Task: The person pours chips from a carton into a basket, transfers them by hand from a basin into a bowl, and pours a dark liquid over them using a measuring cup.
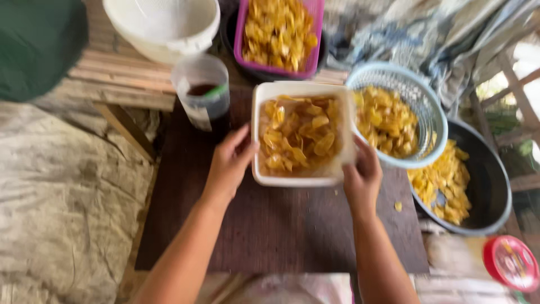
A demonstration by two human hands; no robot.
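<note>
A white square container (264,180) full of yellow chips sits on a dark wooden board (270,231). A clear plastic bag seems to cover or line it, but blur hides the detail. My left hand (230,160) rests against the container's left side. My right hand (363,174) grips its right front corner, at the bag's edge.
A light blue basket (430,110) of chips leans over a dark round pan (489,180) holding more chips. A purple tub (314,34) of chips and a white bowl (169,25) stand behind. A clear cup (201,93) with dark liquid is at left, a red lid (511,262) at lower right.
</note>
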